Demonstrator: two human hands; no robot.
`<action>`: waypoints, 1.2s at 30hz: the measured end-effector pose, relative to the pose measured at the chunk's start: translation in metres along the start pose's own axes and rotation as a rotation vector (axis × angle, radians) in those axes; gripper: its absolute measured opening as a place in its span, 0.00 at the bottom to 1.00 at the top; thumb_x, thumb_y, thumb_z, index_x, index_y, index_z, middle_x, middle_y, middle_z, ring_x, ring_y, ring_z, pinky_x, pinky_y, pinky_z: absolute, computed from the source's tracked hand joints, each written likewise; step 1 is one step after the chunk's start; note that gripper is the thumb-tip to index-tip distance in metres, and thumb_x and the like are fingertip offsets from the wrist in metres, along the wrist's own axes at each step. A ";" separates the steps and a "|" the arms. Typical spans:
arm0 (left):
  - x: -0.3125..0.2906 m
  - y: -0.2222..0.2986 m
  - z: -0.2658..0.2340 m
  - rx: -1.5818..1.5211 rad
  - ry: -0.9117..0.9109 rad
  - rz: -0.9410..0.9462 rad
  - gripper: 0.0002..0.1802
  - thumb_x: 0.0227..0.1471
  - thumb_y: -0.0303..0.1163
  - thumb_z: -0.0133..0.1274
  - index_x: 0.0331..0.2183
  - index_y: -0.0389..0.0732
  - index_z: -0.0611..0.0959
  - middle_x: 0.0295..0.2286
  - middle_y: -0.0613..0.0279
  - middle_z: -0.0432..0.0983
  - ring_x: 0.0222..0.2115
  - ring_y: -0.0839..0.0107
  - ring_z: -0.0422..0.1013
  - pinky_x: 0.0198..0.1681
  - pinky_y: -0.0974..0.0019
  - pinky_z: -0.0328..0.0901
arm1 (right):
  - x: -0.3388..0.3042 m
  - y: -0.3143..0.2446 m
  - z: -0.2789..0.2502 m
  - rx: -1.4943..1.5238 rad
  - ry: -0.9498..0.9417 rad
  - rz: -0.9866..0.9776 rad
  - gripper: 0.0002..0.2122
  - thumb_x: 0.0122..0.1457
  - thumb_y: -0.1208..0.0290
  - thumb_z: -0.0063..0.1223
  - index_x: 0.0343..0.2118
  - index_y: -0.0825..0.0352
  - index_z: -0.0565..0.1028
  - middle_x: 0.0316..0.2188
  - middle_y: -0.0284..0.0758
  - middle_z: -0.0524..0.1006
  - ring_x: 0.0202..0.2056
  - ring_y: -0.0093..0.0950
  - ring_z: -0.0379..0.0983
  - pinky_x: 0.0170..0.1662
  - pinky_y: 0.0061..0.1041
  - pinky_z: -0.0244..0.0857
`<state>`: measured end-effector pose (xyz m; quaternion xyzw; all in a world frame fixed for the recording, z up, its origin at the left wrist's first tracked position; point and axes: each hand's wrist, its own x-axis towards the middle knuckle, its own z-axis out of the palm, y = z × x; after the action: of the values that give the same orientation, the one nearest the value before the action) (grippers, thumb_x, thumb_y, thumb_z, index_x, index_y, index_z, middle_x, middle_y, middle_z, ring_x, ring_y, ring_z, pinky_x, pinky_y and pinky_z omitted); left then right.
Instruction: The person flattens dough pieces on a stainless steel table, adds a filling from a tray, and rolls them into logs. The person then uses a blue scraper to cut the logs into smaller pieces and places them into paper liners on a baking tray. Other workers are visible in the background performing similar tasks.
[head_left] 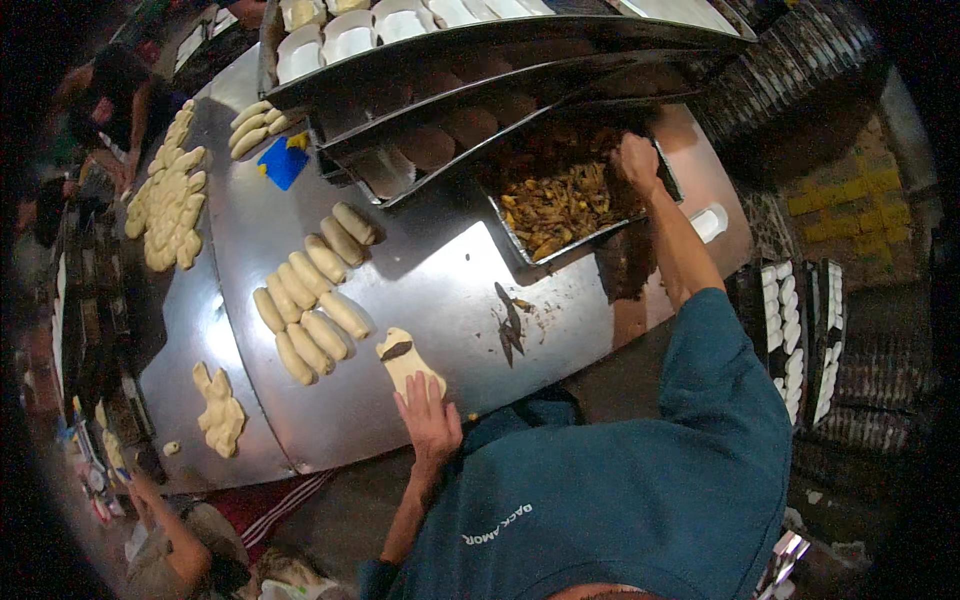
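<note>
My left hand [430,425] lies with its fingers stretched out over the near end of a flat, oblong piece of dough [406,366]. A dark brown strip of filling [397,350] rests across the far end of that piece. At the right edge of a metal tray [522,258], my right hand [637,162] is closed, its fingertips hidden. Brown and yellow strips of filling [562,205] are heaped in the tray. Left of the flat dough, several rolled dough pieces [322,258] sit in two rows on the metal table [440,290].
Stacked trays [460,150] with paper-lined moulds overhang the far side. A blue scraper [282,165] and piled dough pieces [170,215] lie at left, a dough lump [221,412] nearer me. Dark filling scraps [510,325] dot the table. Other people [185,535] work at left.
</note>
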<state>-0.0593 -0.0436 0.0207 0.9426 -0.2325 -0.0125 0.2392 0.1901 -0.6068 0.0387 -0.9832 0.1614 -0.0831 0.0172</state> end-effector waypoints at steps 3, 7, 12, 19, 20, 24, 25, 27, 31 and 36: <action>-0.001 0.004 -0.002 0.072 0.090 -0.021 0.35 0.49 0.30 0.51 0.56 0.27 0.61 0.58 0.33 0.50 0.61 0.36 0.44 0.60 0.31 0.36 | -0.003 0.007 -0.005 0.148 -0.002 0.258 0.15 0.55 0.67 0.53 0.42 0.72 0.73 0.34 0.48 0.77 0.33 0.43 0.74 0.33 0.39 0.67; -0.023 0.000 0.010 0.180 0.156 -0.060 0.39 0.50 0.36 0.51 0.59 0.28 0.56 0.60 0.33 0.45 0.62 0.36 0.41 0.61 0.33 0.34 | -0.044 -0.038 -0.044 1.472 -0.266 0.374 0.18 0.58 0.73 0.50 0.52 0.70 0.69 0.41 0.36 0.77 0.35 0.26 0.74 0.35 0.25 0.69; -0.010 0.005 -0.002 0.048 -0.161 0.128 0.37 0.54 0.45 0.51 0.56 0.31 0.62 0.59 0.37 0.50 0.61 0.44 0.48 0.62 0.46 0.46 | -0.148 -0.176 -0.072 1.790 -0.615 0.204 0.17 0.58 0.76 0.51 0.52 0.70 0.69 0.37 0.32 0.76 0.34 0.19 0.72 0.34 0.17 0.66; 0.046 -0.080 -0.055 -0.557 0.184 -0.366 0.16 0.56 0.33 0.50 0.44 0.35 0.78 0.38 0.47 0.77 0.36 0.55 0.74 0.43 0.61 0.67 | -0.252 -0.346 -0.027 1.126 -0.641 -0.490 0.17 0.56 0.72 0.54 0.49 0.68 0.73 0.37 0.33 0.78 0.37 0.24 0.73 0.41 0.26 0.68; 0.052 -0.096 -0.053 -0.561 0.232 -0.370 0.15 0.56 0.34 0.50 0.43 0.35 0.79 0.36 0.49 0.78 0.34 0.58 0.75 0.41 0.63 0.68 | -0.265 -0.365 -0.037 0.873 -0.441 -0.678 0.16 0.55 0.74 0.52 0.48 0.67 0.73 0.37 0.37 0.78 0.39 0.31 0.74 0.43 0.30 0.69; 0.077 -0.107 -0.052 -0.969 0.197 -0.508 0.16 0.59 0.36 0.47 0.43 0.35 0.79 0.36 0.55 0.78 0.33 0.65 0.75 0.39 0.66 0.69 | -0.292 -0.363 0.001 0.577 -0.117 -0.911 0.15 0.52 0.73 0.53 0.44 0.62 0.75 0.39 0.37 0.77 0.43 0.36 0.72 0.44 0.36 0.69; 0.077 -0.109 -0.053 -1.084 0.232 -0.499 0.19 0.60 0.38 0.45 0.45 0.34 0.77 0.37 0.54 0.78 0.34 0.64 0.75 0.39 0.65 0.69 | -0.298 -0.365 0.003 0.581 -0.054 -0.891 0.15 0.52 0.73 0.54 0.44 0.62 0.75 0.39 0.37 0.77 0.43 0.37 0.72 0.44 0.35 0.69; 0.076 -0.112 -0.052 -1.313 0.297 -0.479 0.23 0.62 0.42 0.41 0.49 0.33 0.73 0.39 0.51 0.76 0.37 0.62 0.74 0.40 0.63 0.70 | -0.306 -0.368 -0.003 0.636 -0.030 -0.798 0.14 0.52 0.73 0.54 0.43 0.62 0.75 0.37 0.38 0.78 0.40 0.37 0.73 0.43 0.35 0.69; 0.067 -0.076 -0.067 -1.723 0.250 -0.500 0.32 0.63 0.51 0.34 0.55 0.32 0.63 0.48 0.46 0.69 0.50 0.58 0.66 0.55 0.57 0.60 | -0.298 -0.379 -0.035 0.993 -0.164 -0.367 0.13 0.53 0.72 0.55 0.42 0.64 0.77 0.35 0.40 0.78 0.37 0.37 0.76 0.41 0.31 0.70; 0.075 -0.026 -0.067 -1.652 0.205 -0.394 0.38 0.63 0.54 0.34 0.62 0.35 0.51 0.62 0.47 0.44 0.61 0.57 0.51 0.64 0.55 0.45 | -0.294 -0.384 -0.038 1.063 -0.090 -0.217 0.10 0.55 0.72 0.55 0.39 0.67 0.79 0.35 0.41 0.79 0.34 0.30 0.78 0.37 0.27 0.71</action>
<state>0.0274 -0.0268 0.0752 0.4853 0.0423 -0.1338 0.8630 0.0302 -0.1492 0.0533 -0.8525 -0.0060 -0.1124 0.5104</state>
